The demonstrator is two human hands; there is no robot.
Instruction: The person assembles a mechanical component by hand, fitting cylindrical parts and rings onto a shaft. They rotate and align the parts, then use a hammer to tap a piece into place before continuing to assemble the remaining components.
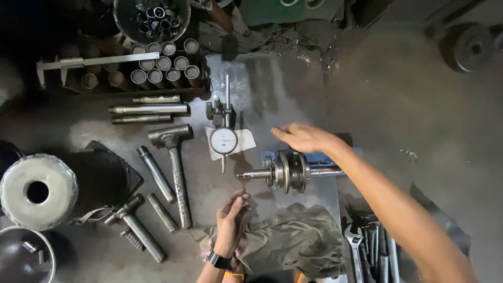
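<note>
My right hand point(304, 137) reaches in from the lower right, flat and fingers apart, hovering just above a metal crankshaft point(287, 171) lying on its side on the steel bench. It holds nothing. My left hand point(230, 215), with a dark watch on the wrist, sits below the crankshaft's left shaft end, fingers loosely curled and empty, beside an olive rag point(293, 238). A dial gauge point(223, 140) on its stand rests on a white paper left of my right hand.
A hammer point(177, 162) and several steel rods point(149, 110) lie to the left. Several metal sleeves point(163, 65) and a caliper point(94, 62) sit at the back. A large metal ring point(37, 191) is at far left, spanners point(372, 249) at lower right.
</note>
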